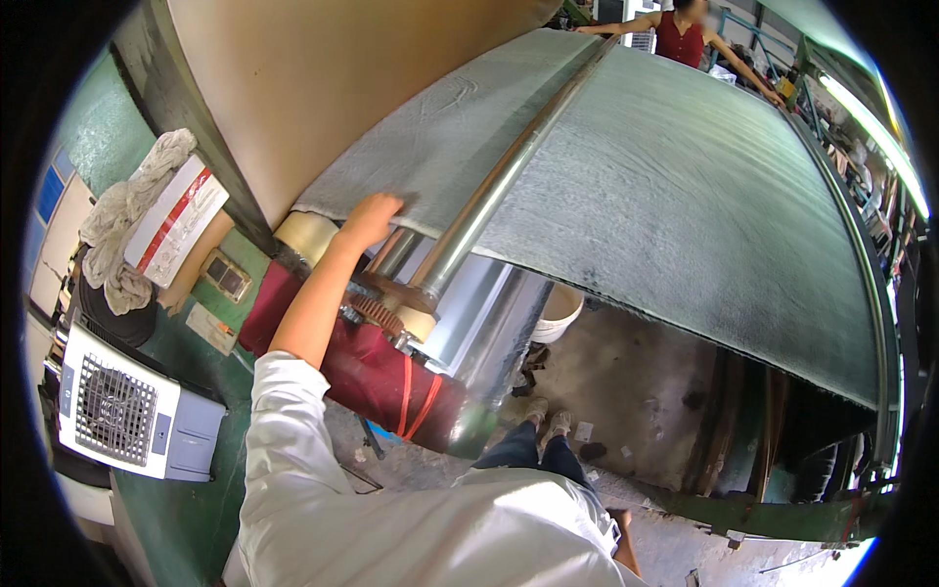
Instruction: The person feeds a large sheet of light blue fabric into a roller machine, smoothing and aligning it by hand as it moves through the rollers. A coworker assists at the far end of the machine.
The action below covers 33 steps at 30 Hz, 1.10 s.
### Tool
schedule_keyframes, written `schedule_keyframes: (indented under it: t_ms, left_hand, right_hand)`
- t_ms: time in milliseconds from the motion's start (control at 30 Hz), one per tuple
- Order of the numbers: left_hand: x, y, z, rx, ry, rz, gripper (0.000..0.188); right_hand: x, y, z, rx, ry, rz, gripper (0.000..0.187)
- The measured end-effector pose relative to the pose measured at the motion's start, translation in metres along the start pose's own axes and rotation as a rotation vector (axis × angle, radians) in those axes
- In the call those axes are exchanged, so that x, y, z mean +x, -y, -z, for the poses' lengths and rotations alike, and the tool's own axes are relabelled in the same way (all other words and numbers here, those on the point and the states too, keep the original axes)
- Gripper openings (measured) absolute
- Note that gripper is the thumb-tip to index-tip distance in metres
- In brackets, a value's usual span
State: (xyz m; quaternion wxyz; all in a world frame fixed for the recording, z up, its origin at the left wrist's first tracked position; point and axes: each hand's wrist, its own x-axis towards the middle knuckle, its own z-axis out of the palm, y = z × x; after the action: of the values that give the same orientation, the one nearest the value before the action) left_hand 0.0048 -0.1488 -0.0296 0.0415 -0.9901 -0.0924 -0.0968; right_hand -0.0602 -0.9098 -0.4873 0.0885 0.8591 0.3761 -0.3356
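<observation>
A wide sheet of grey-green fabric (675,196) is stretched over a machine, with a long shiny metal roller (518,161) lying across it. My left hand (372,217) reaches out at the left and is closed on the fabric's near edge, just left of the roller. Below that hand are the roller's end and a rusty gear (377,315). My right hand (622,519) hangs low beside my white shirt; it shows only in part, and its fingers cannot be made out.
Dark red cloth (362,382) tied with red cord covers the machine's near end. A white bucket (558,313) stands beneath the fabric. On the left are a grey-white air cooler (117,406) and a white box (176,215). Another person (678,39) stands at the far edge, arms spread.
</observation>
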Motion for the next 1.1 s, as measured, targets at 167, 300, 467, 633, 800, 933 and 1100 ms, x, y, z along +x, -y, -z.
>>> schedule_keyframes:
  t_ms: [167,300,467,633,800,933,1100]
  left_hand:
    - [0.003,0.009,0.006,0.065,0.103,0.075,0.017]
    - [0.002,0.018,0.006,0.167,0.115,0.084,0.015]
    - [0.004,0.031,-0.007,0.333,0.103,0.164,0.013]
    - [0.009,0.042,-0.018,0.421,0.057,0.264,0.013]
    - [0.007,0.038,-0.017,0.379,-0.118,0.267,0.014]
    - [0.018,0.005,-0.002,0.174,-0.207,-0.013,0.018]
    - [0.013,0.02,-0.002,0.058,0.105,0.069,0.021]
  right_hand:
    - [0.007,0.027,-0.01,0.417,0.089,-0.429,0.035]
    - [0.026,0.036,0.006,0.557,0.055,-0.545,0.034]
    - [0.037,0.043,0.02,0.6,0.037,-0.584,0.034]
    - [0.044,0.045,0.028,0.594,0.03,-0.592,0.034]
    - [0.047,0.046,0.031,0.577,0.037,-0.589,0.034]
    - [0.047,0.046,0.031,0.563,0.043,-0.592,0.034]
    - [0.053,0.045,0.033,0.535,0.051,-0.578,0.034]
